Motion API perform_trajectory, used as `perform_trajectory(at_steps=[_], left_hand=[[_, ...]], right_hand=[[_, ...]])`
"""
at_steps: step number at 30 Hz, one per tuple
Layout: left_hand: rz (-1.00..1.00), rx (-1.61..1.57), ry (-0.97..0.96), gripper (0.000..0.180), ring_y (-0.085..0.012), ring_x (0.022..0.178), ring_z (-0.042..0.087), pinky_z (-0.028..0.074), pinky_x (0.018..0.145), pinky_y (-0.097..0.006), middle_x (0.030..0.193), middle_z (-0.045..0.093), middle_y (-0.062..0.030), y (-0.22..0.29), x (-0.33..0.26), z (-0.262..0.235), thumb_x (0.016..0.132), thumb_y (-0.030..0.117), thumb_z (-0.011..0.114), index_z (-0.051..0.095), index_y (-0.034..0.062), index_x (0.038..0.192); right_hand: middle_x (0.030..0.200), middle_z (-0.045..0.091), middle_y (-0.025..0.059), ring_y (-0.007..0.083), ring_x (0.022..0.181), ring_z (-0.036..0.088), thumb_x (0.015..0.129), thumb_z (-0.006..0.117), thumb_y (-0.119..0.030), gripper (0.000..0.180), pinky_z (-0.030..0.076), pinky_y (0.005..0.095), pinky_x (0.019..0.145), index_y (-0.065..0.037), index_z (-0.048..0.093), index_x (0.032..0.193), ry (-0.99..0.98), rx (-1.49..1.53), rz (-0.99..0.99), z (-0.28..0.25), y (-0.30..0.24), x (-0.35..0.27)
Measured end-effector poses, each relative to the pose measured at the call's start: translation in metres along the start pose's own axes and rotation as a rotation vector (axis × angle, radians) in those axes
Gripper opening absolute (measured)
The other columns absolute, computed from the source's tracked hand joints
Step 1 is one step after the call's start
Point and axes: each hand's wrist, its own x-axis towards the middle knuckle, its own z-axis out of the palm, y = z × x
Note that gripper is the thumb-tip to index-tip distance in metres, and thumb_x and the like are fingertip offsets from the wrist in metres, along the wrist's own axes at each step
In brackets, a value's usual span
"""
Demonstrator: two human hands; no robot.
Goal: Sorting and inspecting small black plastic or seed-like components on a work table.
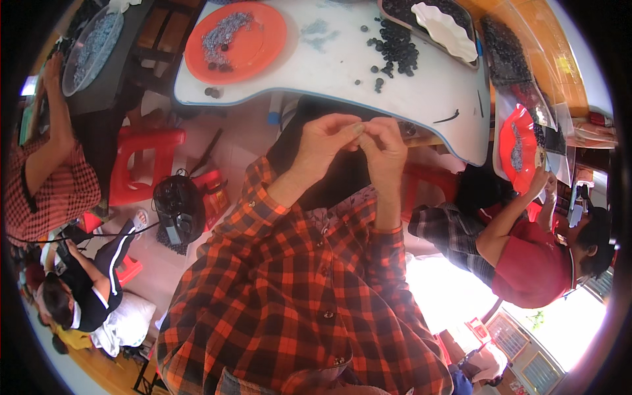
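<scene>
Just off the table's near edge, my left hand [327, 146] and my right hand [384, 148] meet with thumbs and fingertips pinched together. Whatever lies between the fingertips is too small and hidden to make out. Beyond them on the white table [322, 66], an orange-red plate [268, 46] bears a heap of small grey-blue pieces [224, 36] and a few black round ones. Farther right is a loose pile of small black round parts [399, 51]. Behind that pile stands a tray [401, 14] of dark pieces, with a white scalloped dish [442, 31] lying across it.
A thin black strip [447, 117] lies near the table's right side. One co-worker [533, 257] sits at right by a red scalloped dish [511, 158]; others sit at left. Red stools [146, 161] and a black bag [179, 207] stand on the floor to the left.
</scene>
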Motion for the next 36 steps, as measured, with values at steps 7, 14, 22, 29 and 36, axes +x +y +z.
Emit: perform_trajectory(at_steps=[7,14,22,29,36], left_hand=[[-0.027,0.076,-0.071,0.023,-0.0109,0.078,0.064,0.056,0.067,-0.022,0.093,0.067,-0.0076,0.006,0.004,-0.005,0.090,0.009,0.065,0.065,-0.0045,0.109],[-0.110,-0.234,-0.287,0.028,-0.0134,0.082,0.066,0.058,0.073,-0.027,0.100,0.068,-0.0128,0.009,0.012,-0.020,0.095,0.011,0.057,0.060,-0.0053,0.117],[-0.109,-0.362,-0.275,0.025,-0.0160,0.078,0.064,0.060,0.073,-0.035,0.092,0.065,-0.0135,0.014,0.006,-0.023,0.095,0.010,0.057,0.060,-0.0070,0.114],[-0.066,-0.388,-0.307,0.027,-0.0120,0.076,0.059,0.060,0.078,-0.037,0.095,0.063,-0.0146,0.018,0.008,-0.014,0.096,0.011,0.055,0.058,-0.0071,0.116],[-0.094,-0.540,-0.346,0.032,-0.0144,0.081,0.060,0.057,0.083,-0.036,0.108,0.064,-0.0208,0.018,0.007,-0.018,0.099,0.014,0.050,0.053,-0.0074,0.122]], right_hand=[[0.092,0.056,0.0023,0.0092,0.077,0.056,0.080,0.068,0.006,0.018,0.045,0.0213,0.068,-0.003,0.070,0.096,-0.038,-0.011,0.021,-0.005,-0.002,0.000],[0.095,0.062,0.0027,0.0079,0.083,0.058,0.084,0.062,0.008,0.022,0.046,0.0200,0.071,-0.002,0.068,0.103,-0.055,0.095,0.095,-0.022,-0.036,0.000],[0.084,0.063,0.0114,0.0208,0.069,0.063,0.076,0.067,0.007,0.020,0.050,0.0280,0.059,0.001,0.068,0.095,-0.519,0.112,-0.293,-0.012,-0.147,-0.006],[0.083,0.067,0.0145,0.0197,0.060,0.061,0.076,0.064,-0.003,0.013,0.049,0.0280,0.052,0.004,0.070,0.086,-0.510,0.446,-0.702,0.025,-0.214,-0.010],[0.094,0.066,0.0261,0.0215,0.059,0.063,0.082,0.062,-0.004,0.020,0.050,0.0286,0.047,0.011,0.067,0.095,-0.180,0.897,-0.864,0.048,-0.226,-0.028]])
